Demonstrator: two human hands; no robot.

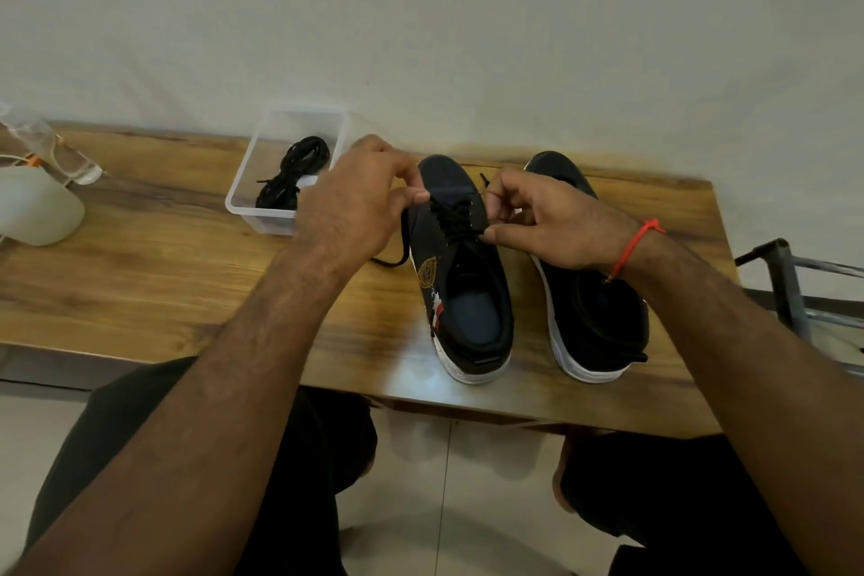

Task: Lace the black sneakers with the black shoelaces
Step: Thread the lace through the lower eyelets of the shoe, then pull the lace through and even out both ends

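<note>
While your left hand (360,201) and right hand (547,220) each pinch the black shoelace (456,218) over the near sneaker (460,276), a spare lace (292,178) sits in the tub (243,182) left of it.

Wooden table (154,276), two black sneakers (460,276), clear tub (262,213), white object (35,210)

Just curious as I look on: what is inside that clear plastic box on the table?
A bundled black shoelace lies inside the clear box. The left hand covers the box's near right corner, so anything there is hidden.
</note>
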